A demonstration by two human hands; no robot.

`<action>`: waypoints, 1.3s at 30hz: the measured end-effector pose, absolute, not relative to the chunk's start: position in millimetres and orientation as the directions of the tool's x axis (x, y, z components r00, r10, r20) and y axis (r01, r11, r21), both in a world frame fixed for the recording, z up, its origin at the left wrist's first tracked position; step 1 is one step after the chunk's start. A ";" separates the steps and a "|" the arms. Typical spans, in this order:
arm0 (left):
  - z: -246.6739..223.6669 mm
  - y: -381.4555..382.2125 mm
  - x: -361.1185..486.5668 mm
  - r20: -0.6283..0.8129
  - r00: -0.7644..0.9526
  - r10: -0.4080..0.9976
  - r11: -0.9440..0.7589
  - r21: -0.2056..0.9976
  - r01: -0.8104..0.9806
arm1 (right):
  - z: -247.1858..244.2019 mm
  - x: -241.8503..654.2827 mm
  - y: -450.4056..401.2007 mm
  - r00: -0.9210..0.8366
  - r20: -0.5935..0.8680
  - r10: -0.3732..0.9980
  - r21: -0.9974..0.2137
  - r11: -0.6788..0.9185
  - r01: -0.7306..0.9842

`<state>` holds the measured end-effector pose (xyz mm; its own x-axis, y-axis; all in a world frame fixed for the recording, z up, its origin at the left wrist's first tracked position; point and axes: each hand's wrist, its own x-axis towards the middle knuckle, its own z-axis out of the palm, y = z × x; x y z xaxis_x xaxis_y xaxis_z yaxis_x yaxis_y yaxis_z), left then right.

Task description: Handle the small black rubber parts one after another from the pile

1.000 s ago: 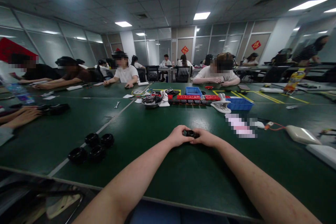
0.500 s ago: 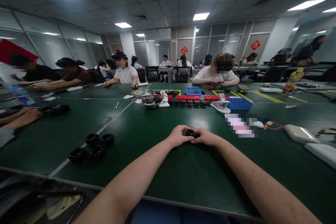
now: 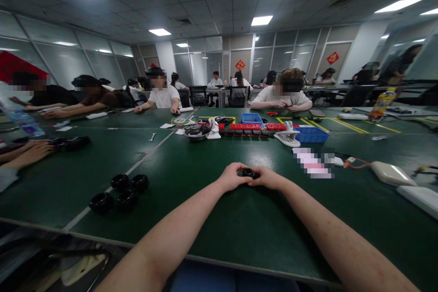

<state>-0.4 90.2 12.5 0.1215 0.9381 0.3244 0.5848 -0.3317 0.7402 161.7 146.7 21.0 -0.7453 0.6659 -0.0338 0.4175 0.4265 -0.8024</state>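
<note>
Between my two hands, on or just over the green table (image 3: 205,219), is a small round black part (image 3: 248,173) with a hollow centre. My left hand (image 3: 233,176) curls its fingers and thumb around the left side of it. From the other side my right hand (image 3: 268,178) grips the same part, and the fingertips of both hands nearly meet in front. Fingers cover much of its outline. To the left, several glossy black rings (image 3: 127,200) of similar look lie grouped beside a pale line on the table.
Ahead lie a row of red modules (image 3: 244,127), blue bins (image 3: 311,135), a white clamp stand (image 3: 288,137) and tangled cables. Right of my hands are a blurred pink sheet (image 3: 313,163) and a cream box (image 3: 393,174). A co-worker's hands (image 3: 32,155) rest at far left; other people sit around.
My hands and the black part stay in nearly the same place. In the background at far right, a standing person has shifted slightly.
</note>
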 end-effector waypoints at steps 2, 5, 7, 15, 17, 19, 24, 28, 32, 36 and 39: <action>11.3 91.0 0.2 0.326 0.103 0.940 -0.322 0.745 0.585 | 18.6 161.0 147.9 -0.733 -0.027 0.679 -0.796 0.429 0.426; 9.8 91.8 2.1 0.318 0.055 0.946 -0.288 0.755 0.589 | 14.0 158.9 150.1 -0.700 -0.009 0.715 -0.771 0.441 0.460; 9.4 91.9 4.0 0.317 0.021 0.948 -0.266 0.756 0.599 | 11.4 157.2 150.9 -0.670 0.007 0.743 -0.742 0.453 0.495; 10.4 90.9 12.3 0.309 -0.133 0.942 -0.143 0.725 0.674 | 7.5 146.8 145.4 -0.522 0.117 0.845 -0.510 0.502 0.698; 10.5 90.9 14.0 0.312 -0.180 0.933 -0.110 0.723 0.682 | 6.8 141.7 142.2 -0.475 0.146 0.868 -0.418 0.489 0.766; 10.6 91.4 15.1 0.317 -0.223 0.922 -0.080 0.719 0.691 | 6.6 135.7 138.5 -0.427 0.182 0.886 -0.324 0.464 0.825; 9.6 94.0 14.6 0.344 -0.261 0.902 -0.056 0.693 0.719 | 9.2 125.1 130.4 -0.367 0.215 0.905 -0.237 0.413 0.879; 8.7 95.1 10.9 0.350 -0.225 0.909 -0.091 0.695 0.713 | 12.3 128.3 126.6 -0.409 0.209 0.888 -0.220 0.450 0.865; 11.4 94.5 4.7 0.336 -0.119 0.934 -0.171 0.715 0.678 | 14.2 138.0 129.8 -0.431 0.183 0.884 -0.338 0.468 0.817; 16.0 92.6 -3.5 0.300 0.008 0.954 -0.237 0.734 0.637 | 15.8 149.9 140.3 -0.615 0.145 0.775 -0.474 0.600 0.645; 17.7 91.6 -8.8 0.232 0.130 0.964 -0.265 0.784 0.561 | 17.7 157.5 146.4 -0.731 0.087 0.677 -0.590 0.626 0.510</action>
